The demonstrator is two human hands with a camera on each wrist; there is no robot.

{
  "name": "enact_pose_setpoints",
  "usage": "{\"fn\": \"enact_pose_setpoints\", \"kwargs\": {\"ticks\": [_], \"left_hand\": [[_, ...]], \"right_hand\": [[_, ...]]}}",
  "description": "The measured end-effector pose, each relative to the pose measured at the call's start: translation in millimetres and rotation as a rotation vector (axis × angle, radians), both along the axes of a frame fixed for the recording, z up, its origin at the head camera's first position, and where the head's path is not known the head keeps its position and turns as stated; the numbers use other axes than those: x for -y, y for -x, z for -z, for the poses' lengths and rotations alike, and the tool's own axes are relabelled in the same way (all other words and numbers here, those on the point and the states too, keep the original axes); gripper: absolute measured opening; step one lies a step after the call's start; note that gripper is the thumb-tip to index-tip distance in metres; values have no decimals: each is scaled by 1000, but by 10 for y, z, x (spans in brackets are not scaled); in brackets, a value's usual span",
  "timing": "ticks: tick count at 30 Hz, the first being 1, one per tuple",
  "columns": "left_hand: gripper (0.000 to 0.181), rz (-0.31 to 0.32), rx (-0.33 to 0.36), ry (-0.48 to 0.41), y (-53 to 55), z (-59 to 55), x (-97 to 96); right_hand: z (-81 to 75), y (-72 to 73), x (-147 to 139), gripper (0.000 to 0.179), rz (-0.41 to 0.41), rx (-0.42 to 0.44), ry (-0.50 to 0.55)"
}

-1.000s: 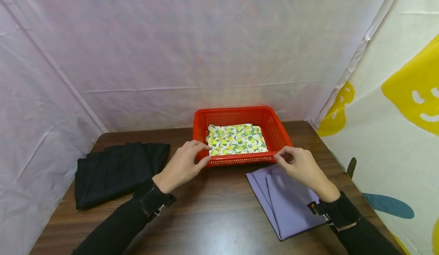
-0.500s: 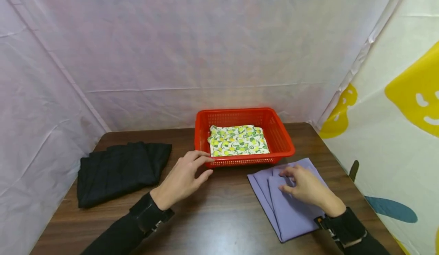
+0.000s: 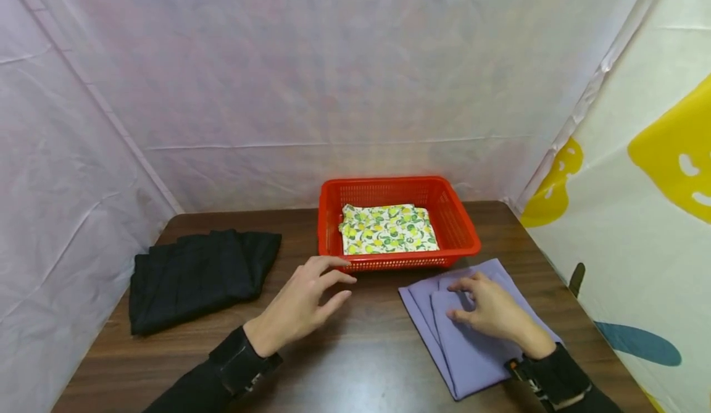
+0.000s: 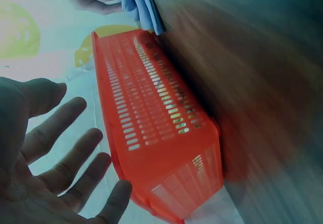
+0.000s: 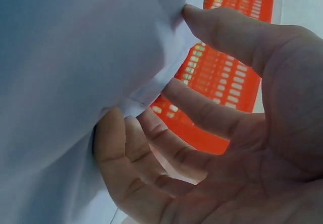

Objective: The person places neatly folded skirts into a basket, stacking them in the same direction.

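A folded lavender cloth (image 3: 478,345) lies on the table at the right, its layered left edge showing. On its upper part rests my right hand (image 3: 491,308), fingers bent, thumb and index fingertip apart. In the right wrist view, the thumb (image 5: 227,30) and fingertips touch the lavender cloth (image 5: 75,67); some fingertips are partly hidden by its folds. My left hand (image 3: 300,305) hovers in front of the red basket (image 3: 411,263), fingers spread and holding nothing. Inside the basket lies a folded white cloth with a lemon print (image 3: 389,229).
A folded black cloth (image 3: 200,280) lies at the left of the wooden table (image 3: 344,363). White fabric (image 3: 333,79) hangs behind the table, and a sheet with yellow shapes (image 3: 622,215) hangs along the right.
My right hand has left the basket's front right corner and come down onto the lavender cloth. My left hand has drawn back from the basket rim, its fingers more spread.
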State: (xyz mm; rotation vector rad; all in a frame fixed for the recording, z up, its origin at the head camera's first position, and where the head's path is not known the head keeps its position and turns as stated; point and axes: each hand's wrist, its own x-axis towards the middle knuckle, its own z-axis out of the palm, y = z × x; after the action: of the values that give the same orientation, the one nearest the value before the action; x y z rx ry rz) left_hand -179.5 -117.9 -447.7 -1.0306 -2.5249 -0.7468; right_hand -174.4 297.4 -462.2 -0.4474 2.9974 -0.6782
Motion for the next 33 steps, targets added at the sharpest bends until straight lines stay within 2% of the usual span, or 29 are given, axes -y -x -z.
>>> {"fn": "enact_pose_setpoints", "kwargs": {"ticks": [4,7,15,22,28,33], "left_hand": [[27,33,7,17,-36,20,-33],[28,55,43,44,-68,36,-63],[34,139,160,186,-122,75,-140],[42,213,217,281,-195,97,-246],[45,224,244,327,-233,135,-289],[45,223,233,373,-249,186,-299]], "right_hand": [[-10,-24,74,49,-19,20,31],[-21,-53,141,50,-28,32,45],[-45,-101,382,52,-83,56,85],[-62,-121,667,51,-89,104,130],[-52,-109,836,45,-134,144,191],[-61,-136,938,42,-158,165,226]]}}
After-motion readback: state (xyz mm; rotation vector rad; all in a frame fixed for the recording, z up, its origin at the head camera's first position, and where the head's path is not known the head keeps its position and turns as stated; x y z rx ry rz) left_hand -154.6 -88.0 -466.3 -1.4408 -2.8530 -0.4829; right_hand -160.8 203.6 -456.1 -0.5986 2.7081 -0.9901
